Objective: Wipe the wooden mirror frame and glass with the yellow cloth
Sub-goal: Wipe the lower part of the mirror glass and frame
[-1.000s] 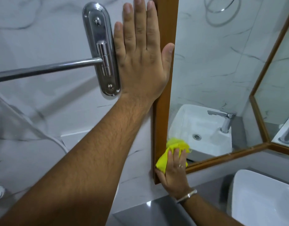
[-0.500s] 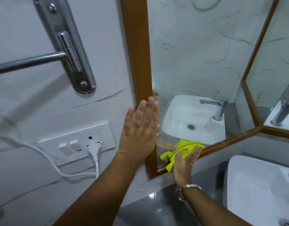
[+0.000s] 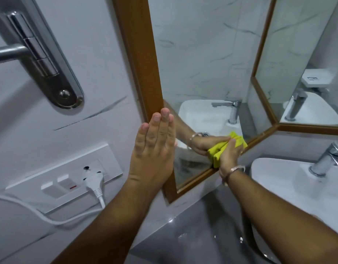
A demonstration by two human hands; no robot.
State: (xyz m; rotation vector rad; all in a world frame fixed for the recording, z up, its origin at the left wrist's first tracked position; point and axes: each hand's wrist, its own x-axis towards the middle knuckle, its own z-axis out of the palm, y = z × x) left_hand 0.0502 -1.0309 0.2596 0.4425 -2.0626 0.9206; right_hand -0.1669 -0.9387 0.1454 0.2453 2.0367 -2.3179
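Sliding rightward along the bottom rail, the right hand (image 3: 228, 156) has carried the yellow cloth (image 3: 224, 149) away from the lower left corner of the mirror, where it sat a second ago, toward the middle of that lower edge. Meanwhile the left hand (image 3: 155, 149) has dropped from high beside the towel-bar bracket (image 3: 46, 56) to a spot low on the left upright of the wooden mirror frame (image 3: 141, 54).

Right now the left hand lies flat and open, fingers together, pressed against the frame's upright and the wall just beside it; it holds nothing and looks like a brace. The right hand is closed around the bunched cloth, pushing it where the glass (image 3: 202, 54) meets the bottom rail, so the cloth touches both wood and mirror. Its reflection shows just above it.

As to progress, I judge the job to be partway at best. The lower left corner and part of the bottom rail seem to have been covered, and the stroke appears headed for the angled joint with the second mirror panel (image 3: 301, 44) on the right. Most of the glass, the tall left upright and whatever lies above the view show no sign either way of having been wiped. A smeary patch low on the glass near the corner suggests more passes are needed there. The washbasin (image 3: 282, 187) and its tap (image 3: 328, 159) sit just below, clear of the cloth.
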